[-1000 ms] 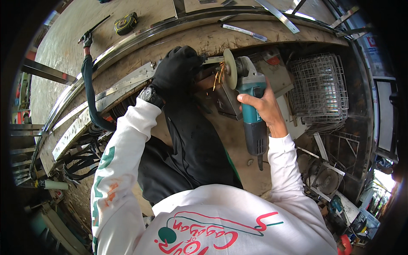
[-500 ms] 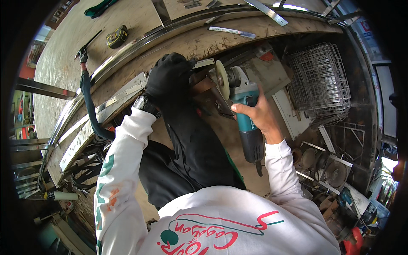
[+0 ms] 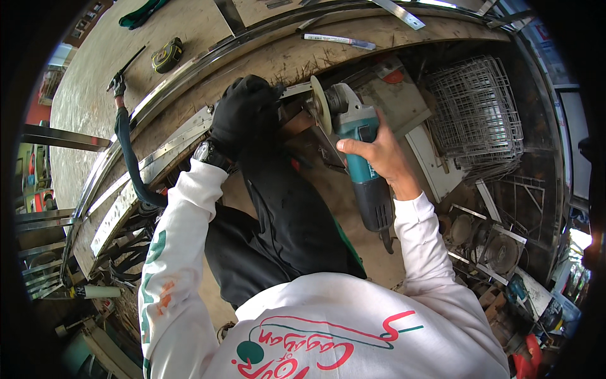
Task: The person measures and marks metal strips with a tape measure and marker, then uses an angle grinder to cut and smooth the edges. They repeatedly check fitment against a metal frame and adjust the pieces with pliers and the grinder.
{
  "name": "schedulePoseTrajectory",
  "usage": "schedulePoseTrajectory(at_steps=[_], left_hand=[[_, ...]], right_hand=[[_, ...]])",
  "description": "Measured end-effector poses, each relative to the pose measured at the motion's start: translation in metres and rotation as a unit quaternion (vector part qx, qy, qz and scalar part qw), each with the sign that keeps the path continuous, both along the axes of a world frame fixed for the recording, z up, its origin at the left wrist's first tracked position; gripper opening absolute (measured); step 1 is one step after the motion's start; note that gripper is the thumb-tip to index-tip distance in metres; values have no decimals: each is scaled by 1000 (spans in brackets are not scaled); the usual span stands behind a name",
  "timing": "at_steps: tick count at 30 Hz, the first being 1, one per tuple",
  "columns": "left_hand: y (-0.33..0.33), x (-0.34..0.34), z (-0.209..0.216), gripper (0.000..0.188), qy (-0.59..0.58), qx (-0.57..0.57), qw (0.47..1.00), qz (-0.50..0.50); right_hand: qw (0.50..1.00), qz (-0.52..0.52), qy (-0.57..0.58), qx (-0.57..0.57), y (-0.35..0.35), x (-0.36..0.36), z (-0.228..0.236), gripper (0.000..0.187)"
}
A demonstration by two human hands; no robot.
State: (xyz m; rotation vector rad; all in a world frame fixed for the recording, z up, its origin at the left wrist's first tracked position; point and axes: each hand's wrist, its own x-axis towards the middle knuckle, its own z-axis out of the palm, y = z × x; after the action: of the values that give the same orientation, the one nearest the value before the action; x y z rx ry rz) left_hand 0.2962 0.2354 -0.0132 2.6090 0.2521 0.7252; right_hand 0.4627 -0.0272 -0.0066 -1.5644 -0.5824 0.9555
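Note:
My right hand [image 3: 382,151] is bare and wraps around the teal and black angle grinder [image 3: 364,169], its thumb across the body. The grinder stands nearly upright in view, with its pale round disc [image 3: 320,105] at the upper left and its cord end below. My left hand [image 3: 248,114], in a black glove, is closed on a flat metal strip [image 3: 299,88] by the bench edge. The strip's bare end sticks out to the right of the glove and meets or nearly meets the disc; I cannot tell if they touch. The glove hides the strip's gripped part.
A wooden bench [image 3: 82,82] with metal rails spans the far side. On it lie a tape measure [image 3: 167,55], a marker [image 3: 339,41] and a dark-sleeved cable [image 3: 129,151]. A stack of wire mesh [image 3: 475,117] stands at the right, and cluttered metal parts [image 3: 489,243] lie below it.
The grinder and my right hand have shifted slightly left and up. My gloved left hand has also moved a little left, still closed on the strip.

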Motion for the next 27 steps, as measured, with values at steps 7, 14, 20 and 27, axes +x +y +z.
schedulePoseTrajectory(at_steps=[7,14,20,27], left_hand=[[2,1,-3,17,-7,1,1000,3],[8,-1,-6,19,-8,-16,1000,-18],[11,0,-6,20,19,-13,1000,-8],[12,0,-5,21,17,-7,1000,-16]], right_hand=[[997,5,-66,-33,1,5,3,84],[952,-8,-271,-145,-21,-13,52,94],[914,-12,-372,-163,-10,-6,52,92],[905,5,-390,-169,0,-8,48,93]])
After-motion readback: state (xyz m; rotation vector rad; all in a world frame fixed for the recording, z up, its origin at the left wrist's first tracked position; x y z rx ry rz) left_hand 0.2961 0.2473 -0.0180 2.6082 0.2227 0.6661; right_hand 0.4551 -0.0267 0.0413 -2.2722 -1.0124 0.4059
